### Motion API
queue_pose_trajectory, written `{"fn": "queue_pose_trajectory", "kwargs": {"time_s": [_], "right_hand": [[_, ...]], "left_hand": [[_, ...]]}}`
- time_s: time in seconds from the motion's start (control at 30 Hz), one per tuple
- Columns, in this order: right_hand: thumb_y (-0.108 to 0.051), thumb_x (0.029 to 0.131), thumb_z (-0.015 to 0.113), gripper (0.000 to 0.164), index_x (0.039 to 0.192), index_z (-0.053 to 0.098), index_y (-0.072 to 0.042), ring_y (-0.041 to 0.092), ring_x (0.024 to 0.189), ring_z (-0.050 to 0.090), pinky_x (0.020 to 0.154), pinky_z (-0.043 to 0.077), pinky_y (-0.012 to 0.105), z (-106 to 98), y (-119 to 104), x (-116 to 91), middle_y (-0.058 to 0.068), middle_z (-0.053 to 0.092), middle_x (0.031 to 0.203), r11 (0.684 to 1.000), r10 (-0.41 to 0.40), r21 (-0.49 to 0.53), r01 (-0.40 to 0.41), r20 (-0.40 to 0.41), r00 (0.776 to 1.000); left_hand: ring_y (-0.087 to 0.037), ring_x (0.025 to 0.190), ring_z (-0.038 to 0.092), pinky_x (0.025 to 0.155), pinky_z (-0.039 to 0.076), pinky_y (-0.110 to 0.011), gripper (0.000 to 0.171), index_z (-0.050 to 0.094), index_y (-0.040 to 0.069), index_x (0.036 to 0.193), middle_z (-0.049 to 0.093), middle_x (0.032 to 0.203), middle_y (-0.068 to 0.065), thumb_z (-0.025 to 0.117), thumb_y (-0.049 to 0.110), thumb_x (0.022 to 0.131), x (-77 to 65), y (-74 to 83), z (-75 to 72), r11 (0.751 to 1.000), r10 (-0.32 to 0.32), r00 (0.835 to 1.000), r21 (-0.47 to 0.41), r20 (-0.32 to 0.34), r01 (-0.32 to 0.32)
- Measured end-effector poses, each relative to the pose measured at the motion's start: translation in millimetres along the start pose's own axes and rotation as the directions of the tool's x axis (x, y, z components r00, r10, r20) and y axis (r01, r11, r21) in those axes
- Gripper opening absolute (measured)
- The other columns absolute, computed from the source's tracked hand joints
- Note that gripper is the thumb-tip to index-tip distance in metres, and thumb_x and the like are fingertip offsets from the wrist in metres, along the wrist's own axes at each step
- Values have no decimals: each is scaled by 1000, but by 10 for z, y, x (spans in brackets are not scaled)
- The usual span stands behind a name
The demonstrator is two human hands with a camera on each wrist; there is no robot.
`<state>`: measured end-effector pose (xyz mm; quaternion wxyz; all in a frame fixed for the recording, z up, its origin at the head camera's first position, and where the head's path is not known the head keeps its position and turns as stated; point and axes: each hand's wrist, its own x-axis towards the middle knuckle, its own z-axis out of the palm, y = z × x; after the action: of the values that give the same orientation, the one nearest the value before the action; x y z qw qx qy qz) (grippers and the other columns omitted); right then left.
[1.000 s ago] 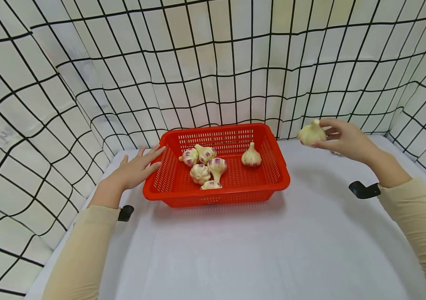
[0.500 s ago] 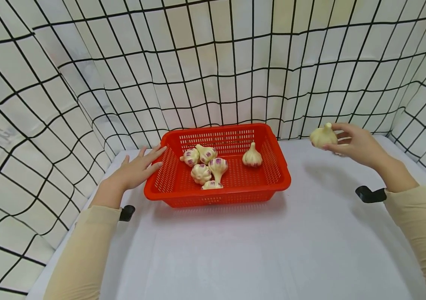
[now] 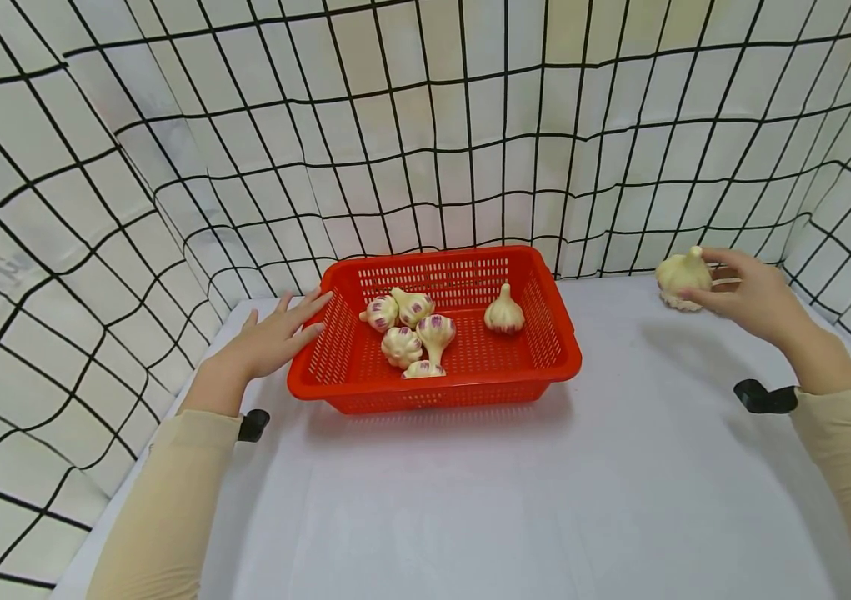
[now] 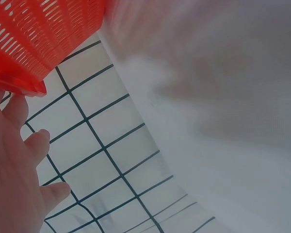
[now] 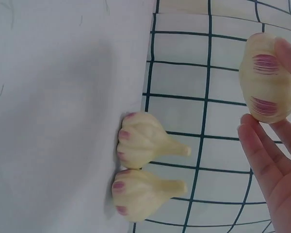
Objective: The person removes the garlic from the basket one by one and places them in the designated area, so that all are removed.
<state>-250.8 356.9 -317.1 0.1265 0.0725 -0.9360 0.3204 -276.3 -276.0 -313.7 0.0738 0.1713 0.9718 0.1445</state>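
My right hand (image 3: 758,296) pinches a garlic bulb (image 3: 683,273) between thumb and fingers, above the table's back right. Purple streaks mark the underside of this held garlic bulb (image 5: 264,82) in the right wrist view. Two more garlic bulbs stand side by side on the table there, an upper one (image 5: 140,141) and a lower one (image 5: 143,194), apart from the hand. In the head view they are mostly hidden behind the held bulb and hand. At the left, my left hand (image 3: 267,337) rests with spread fingers on the rim of a red plastic basket (image 3: 433,392).
Inside the basket, several garlic bulbs (image 3: 436,332) cluster at the left, and a single garlic bulb (image 3: 503,312) stands upright at the right. Black netting (image 3: 463,133) over white walls encloses the back and sides of the white table (image 3: 440,500).
My right hand has carried the garlic bulb to the right, away from the basket. The left hand and the basket stay where they were.
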Motion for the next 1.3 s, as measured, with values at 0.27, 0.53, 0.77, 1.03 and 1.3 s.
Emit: {"fn": "queue_pose_trajectory", "kwargs": {"time_s": [0.27, 0.53, 0.77, 1.03, 1.3], "right_hand": [[-36, 97, 73, 76, 149, 41, 10, 54, 120, 51, 62, 34, 0, -76, 129, -45, 37, 46, 141, 999, 35, -20, -35, -5, 999], [-41, 99, 69, 82, 155, 33, 8, 58, 122, 48, 59, 31, 2, -175, 307, -89, 41, 43, 141, 994, 97, -48, -98, -27, 995], [-38, 99, 70, 76, 149, 39, 10, 57, 120, 49, 58, 29, 0, -171, 412, -127, 41, 43, 142, 993, 103, -49, -108, -95, 990], [-37, 102, 64, 76, 155, 32, 8, 61, 125, 43, 86, 43, 64, -160, 503, -176, 42, 38, 145, 982, 161, -71, -177, -191, 968], [-38, 103, 60, 79, 158, 26, 6, 58, 134, 40, 93, 40, 61, -152, 616, -188, 33, 32, 157, 964, 242, -46, -261, -243, 939]], "left_hand": [[-44, 155, -7, 112, -10, -76, 65, 15, 24, 166, 5, 172, -7, 36, 48, 109, -6, 11, -17, 1000, 7, 1000, 5, 3, -7], [-44, 154, -7, 112, -10, -75, 65, 15, 24, 166, 4, 172, -7, 36, 49, 109, -2, 10, -20, 1000, 5, 1000, 4, 6, -5], [-44, 154, -7, 112, -10, -76, 66, 15, 25, 166, 4, 172, -7, 36, 50, 109, -6, -1, -19, 1000, 6, 1000, -2, 6, -6], [-44, 154, -8, 112, -10, -75, 66, 15, 25, 166, 5, 172, -7, 36, 51, 109, -8, 4, -24, 1000, 3, 1000, -5, 4, -3], [-44, 154, -7, 112, -10, -75, 66, 15, 25, 166, 5, 172, -7, 36, 49, 109, -8, 11, -16, 1000, 2, 1000, -6, 6, -2]]}}
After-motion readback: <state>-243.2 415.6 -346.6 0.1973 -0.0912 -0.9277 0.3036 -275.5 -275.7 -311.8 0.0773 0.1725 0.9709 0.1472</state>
